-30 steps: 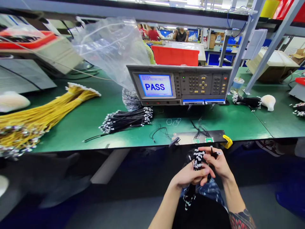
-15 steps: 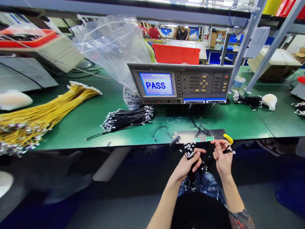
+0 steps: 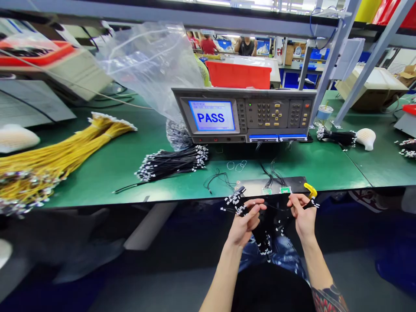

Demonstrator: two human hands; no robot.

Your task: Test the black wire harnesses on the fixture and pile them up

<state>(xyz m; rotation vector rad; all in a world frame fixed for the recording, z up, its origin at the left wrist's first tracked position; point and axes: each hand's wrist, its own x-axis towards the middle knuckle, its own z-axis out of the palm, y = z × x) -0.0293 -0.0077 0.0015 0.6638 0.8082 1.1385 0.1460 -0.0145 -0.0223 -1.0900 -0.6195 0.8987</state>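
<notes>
My left hand (image 3: 244, 222) is closed round a bundle of black cables (image 3: 260, 237), its white connectors fanning out above the fingers and hanging below over my lap. Just past the bench edge, my right hand (image 3: 303, 216) pinches a few black cables (image 3: 310, 204) whose white plugs stick out on the right. A yellow clamp handle (image 3: 310, 190) rises right behind that hand. Between and beyond the hands, two small green circuit boards (image 3: 285, 190) sit on a dark fixture plate (image 3: 297, 183), wired toward the tester (image 3: 242, 115), whose screen reads PASS.
On the green bench (image 3: 156, 190) lie a tied stack of black cables (image 3: 172, 162), yellow cables (image 3: 65, 160), loose rubber bands (image 3: 241, 166) and another black bundle (image 3: 339, 137). A plastic bag (image 3: 149, 65) hangs left of the tester. People sit far behind a red bin (image 3: 238, 74).
My left hand has moved left with its cable bundle, away from my right hand. The right hand has shifted only slightly, its index finger now drawn in. The screen still reads PASS.
</notes>
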